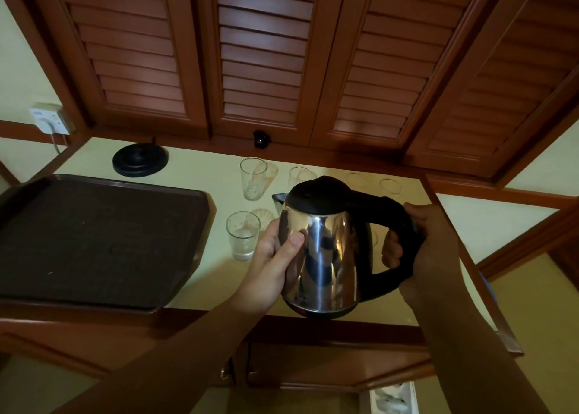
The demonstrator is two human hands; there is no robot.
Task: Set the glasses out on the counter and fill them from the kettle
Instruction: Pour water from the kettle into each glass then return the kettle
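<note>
A steel kettle with a black lid and handle hangs above the pale counter, its spout pointing away to the left. My right hand grips the black handle. My left hand presses against the kettle's shiny left side. Several clear glasses stand upright on the counter: one near the kettle's left, one further back, another partly hidden by the lid, and two rims at the back right. All the glasses look empty.
A dark brown tray lies on the counter's left part. The kettle's round black base sits at the back left, its cord running to a wall socket. Louvred wooden cabinet doors hang overhead.
</note>
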